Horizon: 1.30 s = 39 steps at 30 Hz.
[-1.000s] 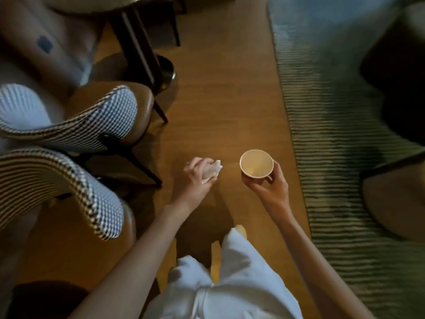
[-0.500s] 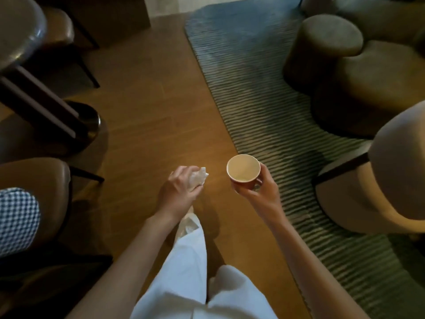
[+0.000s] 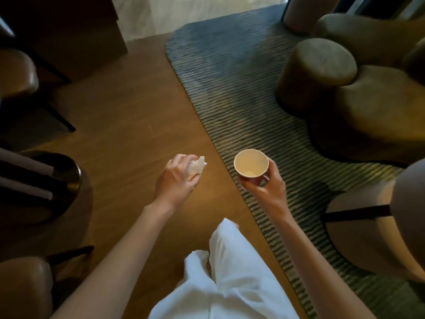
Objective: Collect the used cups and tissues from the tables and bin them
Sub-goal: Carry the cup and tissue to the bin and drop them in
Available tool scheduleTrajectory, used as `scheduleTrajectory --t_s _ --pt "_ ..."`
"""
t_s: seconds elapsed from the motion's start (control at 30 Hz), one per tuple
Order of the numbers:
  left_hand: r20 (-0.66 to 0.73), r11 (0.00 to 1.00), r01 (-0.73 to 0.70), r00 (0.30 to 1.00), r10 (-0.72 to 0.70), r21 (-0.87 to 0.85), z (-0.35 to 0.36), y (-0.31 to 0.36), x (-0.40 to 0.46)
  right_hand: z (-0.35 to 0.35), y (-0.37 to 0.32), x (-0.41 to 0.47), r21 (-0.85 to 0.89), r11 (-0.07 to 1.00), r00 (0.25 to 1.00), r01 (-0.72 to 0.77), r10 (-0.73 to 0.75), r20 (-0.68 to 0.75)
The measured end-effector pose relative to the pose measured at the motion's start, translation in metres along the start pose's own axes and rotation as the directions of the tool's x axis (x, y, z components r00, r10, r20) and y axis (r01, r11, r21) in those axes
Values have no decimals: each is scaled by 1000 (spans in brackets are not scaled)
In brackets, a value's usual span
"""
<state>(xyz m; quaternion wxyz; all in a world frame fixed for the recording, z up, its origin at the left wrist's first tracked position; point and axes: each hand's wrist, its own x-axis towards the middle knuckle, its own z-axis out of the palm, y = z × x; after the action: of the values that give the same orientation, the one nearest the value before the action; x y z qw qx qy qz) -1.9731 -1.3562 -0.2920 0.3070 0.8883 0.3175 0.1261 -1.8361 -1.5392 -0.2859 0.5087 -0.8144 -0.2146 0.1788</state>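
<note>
Underfoot, a wooden floor meeting a striped rug on the right. On the rug, round stools; at the left edge, dark chairs and a table base. Below, white trousers. Held out over the rug's edge, right hand, grip curled round the base of an upright paper cup, seemingly near empty. Left hand, over the floor, fist closed round a crumpled tissue.

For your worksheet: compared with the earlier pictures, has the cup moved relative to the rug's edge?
Yes. The cup, held in the right hand, now sits over the striped rug; earlier it was over bare wooden floor.
</note>
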Motion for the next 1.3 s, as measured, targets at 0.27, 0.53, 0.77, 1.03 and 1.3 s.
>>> scheduleTrajectory --t_s 0.27,0.53,0.77,1.03,1.3 --pt "60 994 89 995 -85 -60 -13 -45 212 54 -20 206 -6 1000 999 22 -22 -45" --pt "-34 974 212 976 -215 -81 -57 -81 390 131 -89 412 -66 988 985 142 -135 106" --pt "-65 977 195 978 -200 -84 -77 -145 586 216 -127 610 -81 985 981 150 -138 140" --pt "78 996 51 996 -46 -68 -111 -177 832 280 -179 814 77 996 999 48 -47 -17" --pt "190 997 -41 980 52 -58 -78 -164 1077 273 -173 1026 62 994 986 89 -80 -144"
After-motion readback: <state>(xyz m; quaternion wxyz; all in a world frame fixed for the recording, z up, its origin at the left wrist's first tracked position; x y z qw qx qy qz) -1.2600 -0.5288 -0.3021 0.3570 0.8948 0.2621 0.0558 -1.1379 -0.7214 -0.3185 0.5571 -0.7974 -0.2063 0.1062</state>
